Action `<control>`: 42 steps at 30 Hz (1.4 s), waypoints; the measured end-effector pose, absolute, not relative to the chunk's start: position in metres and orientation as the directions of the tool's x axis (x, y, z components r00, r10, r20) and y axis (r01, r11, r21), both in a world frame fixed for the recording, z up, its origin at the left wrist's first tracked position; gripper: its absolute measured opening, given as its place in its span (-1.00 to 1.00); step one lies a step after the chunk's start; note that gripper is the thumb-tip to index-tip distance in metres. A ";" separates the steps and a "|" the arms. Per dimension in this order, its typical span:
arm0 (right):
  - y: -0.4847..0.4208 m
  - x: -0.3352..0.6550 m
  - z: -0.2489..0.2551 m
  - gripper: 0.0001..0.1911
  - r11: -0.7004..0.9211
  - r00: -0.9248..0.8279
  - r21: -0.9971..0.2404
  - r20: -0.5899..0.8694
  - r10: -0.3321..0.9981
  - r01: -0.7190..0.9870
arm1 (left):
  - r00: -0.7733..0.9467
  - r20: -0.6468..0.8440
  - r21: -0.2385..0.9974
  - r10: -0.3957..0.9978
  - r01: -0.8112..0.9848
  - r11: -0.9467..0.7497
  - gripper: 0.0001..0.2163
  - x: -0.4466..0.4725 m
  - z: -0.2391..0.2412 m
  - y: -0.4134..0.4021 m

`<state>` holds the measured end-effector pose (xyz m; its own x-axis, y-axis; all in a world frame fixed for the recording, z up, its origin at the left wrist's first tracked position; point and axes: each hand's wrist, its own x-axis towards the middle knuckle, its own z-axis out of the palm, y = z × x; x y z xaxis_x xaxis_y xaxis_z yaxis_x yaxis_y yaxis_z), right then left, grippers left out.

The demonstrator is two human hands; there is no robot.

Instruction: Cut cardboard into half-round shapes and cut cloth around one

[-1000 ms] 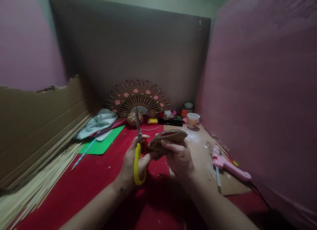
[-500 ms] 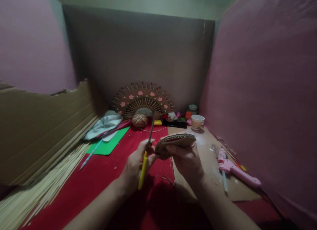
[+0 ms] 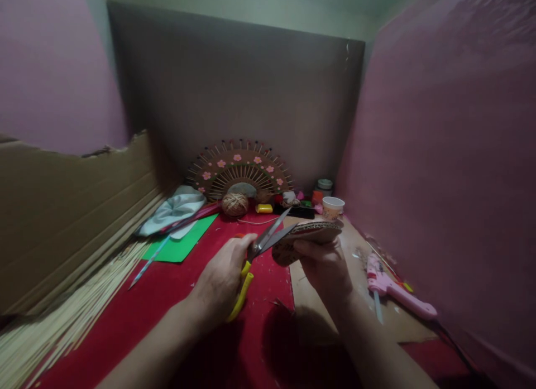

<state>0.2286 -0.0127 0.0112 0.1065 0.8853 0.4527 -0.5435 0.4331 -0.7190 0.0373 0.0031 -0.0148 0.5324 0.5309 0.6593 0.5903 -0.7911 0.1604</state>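
**Left hand** (image 3: pixel 220 280): closed around the yellow handles of the scissors (image 3: pixel 263 244), fingers through the loops. The blades stand apart and point up and away to my right.

**Right hand** (image 3: pixel 329 266): pinches the cardboard piece (image 3: pixel 314 230), thumb below and fingers above. I hold it nearly flat, raised off the bench (image 3: pixel 167 299), just right of the blade tips.

**Cardboard piece**: rounded, seen almost edge-on. Its left edge sits at the mouth of the open blades. I cannot tell whether the blades touch it yet.

**Step in hand**, as I judge it: trimming the piece's edge, with the blades opened for a cut.

**What a cut here calls for**, in my view:
- the edge fed deeper between the blades
- the piece held steady
- my right fingertips kept clear of the blade line

**Beyond my hands**:
- twine ball (image 3: pixel 234 203)
- stick fan (image 3: pixel 240 168) with pink flowers
- paper cup (image 3: pixel 333 207)

**Left of my left hand**:
- green sheet (image 3: pixel 180 246)
- a spread of thin sticks (image 3: pixel 62 322), lying along a cardboard wall (image 3: pixel 62 210)

**Right of my right hand**: pink glue gun (image 3: pixel 393 288), resting on a brown board (image 3: pixel 318 316).

**Under my hands**: small offcuts scattered on the red cover.
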 end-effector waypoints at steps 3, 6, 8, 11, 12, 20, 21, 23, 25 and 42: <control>-0.013 0.229 0.014 -0.78 0.436 0.106 -0.712 0.458 0.882 -0.551 | 0.558 0.622 0.135 0.549 0.614 -0.777 -0.52 0.037 -0.015 0.003; -0.014 0.229 0.016 -0.79 0.437 0.111 -0.702 0.460 0.881 -0.562 | 0.578 0.599 0.095 0.554 0.636 -0.766 -0.52 0.038 -0.015 0.003; -0.014 0.229 0.016 -0.80 0.436 0.109 -0.704 0.459 0.882 -0.560 | 0.584 0.604 0.054 0.543 0.650 -0.758 -0.54 0.039 -0.014 0.002; -0.013 0.230 0.015 -0.81 0.424 0.091 -0.711 0.456 0.885 -0.561 | 0.587 0.615 0.009 0.526 0.662 -0.750 -0.55 0.040 -0.014 0.003; -0.013 0.230 0.014 -0.80 0.420 0.088 -0.710 0.454 0.886 -0.565 | 0.589 0.616 0.002 0.524 0.664 -0.748 -0.55 0.040 -0.014 0.003; -0.013 0.230 0.016 -0.79 0.411 0.064 -0.716 0.458 0.886 -0.564 | 0.623 0.615 -0.088 0.483 0.663 -0.743 -0.57 0.041 -0.011 0.003; -0.013 0.230 0.016 -0.79 0.411 0.062 -0.718 0.459 0.886 -0.561 | 0.624 0.617 -0.109 0.479 0.671 -0.734 -0.58 0.041 -0.011 0.003; -0.013 0.230 0.016 -0.79 0.413 0.057 -0.723 0.462 0.885 -0.554 | 0.628 0.615 -0.154 0.477 0.689 -0.709 -0.59 0.041 -0.010 0.003; -0.013 0.230 0.016 -0.80 0.406 0.044 -0.734 0.458 0.888 -0.544 | 0.630 0.614 -0.186 0.476 0.702 -0.688 -0.59 0.041 -0.010 0.003; -0.010 0.233 0.010 -0.78 0.386 0.038 -0.771 0.427 0.903 -0.506 | 0.629 0.587 -0.269 0.510 0.745 -0.610 -0.63 0.037 -0.008 -0.001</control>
<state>0.2332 -0.0096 0.0098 0.0382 0.9033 0.4273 -0.5056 0.3863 -0.7715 0.0370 -0.0008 -0.0076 0.6292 0.5098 0.5867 0.7453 -0.6098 -0.2695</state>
